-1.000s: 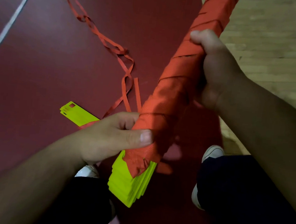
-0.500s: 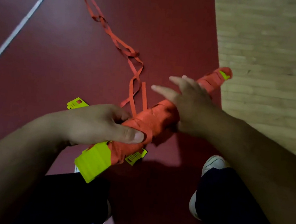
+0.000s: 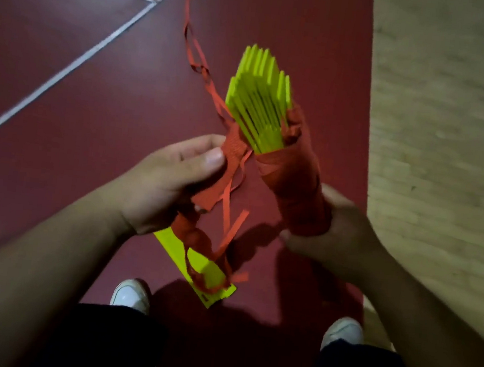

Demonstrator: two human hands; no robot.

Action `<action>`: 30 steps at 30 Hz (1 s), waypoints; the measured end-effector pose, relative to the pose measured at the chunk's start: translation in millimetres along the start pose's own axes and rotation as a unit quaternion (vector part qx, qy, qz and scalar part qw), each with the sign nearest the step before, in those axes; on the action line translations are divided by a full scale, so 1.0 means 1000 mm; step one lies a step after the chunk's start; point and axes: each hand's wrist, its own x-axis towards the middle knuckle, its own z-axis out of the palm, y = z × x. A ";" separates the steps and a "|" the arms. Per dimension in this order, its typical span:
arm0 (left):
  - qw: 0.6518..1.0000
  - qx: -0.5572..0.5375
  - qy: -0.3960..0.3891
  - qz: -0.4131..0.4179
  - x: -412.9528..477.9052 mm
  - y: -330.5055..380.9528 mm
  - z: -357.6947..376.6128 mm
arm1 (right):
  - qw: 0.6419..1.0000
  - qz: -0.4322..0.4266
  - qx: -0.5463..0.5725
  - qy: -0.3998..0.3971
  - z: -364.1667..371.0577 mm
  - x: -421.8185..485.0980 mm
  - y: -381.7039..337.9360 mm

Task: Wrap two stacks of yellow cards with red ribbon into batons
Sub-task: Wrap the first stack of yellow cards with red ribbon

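In right hand (image 3: 328, 231), baton (image 3: 294, 188), loose card (image 3: 208, 269) (print blurred)

Head view in low light. Exposure is dim overall. Illumination falls from above and ahead, leaving a pale sheen on the red floor (image 3: 141, 53) in the upper left and lighting the tops of the left hand (image 3: 169, 181) and right hand (image 3: 334, 232). The yellow cards (image 3: 259, 95) are the brightest, most saturated area. The red ribbon (image 3: 233, 155) nearly merges in tone with the floor. Soft shadows lie on the floor below the hands, at lower centre. The forearms darken toward the bottom corners, and the trousers (image 3: 98, 341) are near black, without detail. Motion blur smears the wooden floor (image 3: 449, 130) at right and softens the white line (image 3: 67, 68). Edges are soft throughout.
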 end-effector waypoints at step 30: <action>0.962 0.261 0.084 -0.004 0.008 -0.010 0.018 | 0.987 0.108 -0.084 0.085 0.009 0.000 -0.014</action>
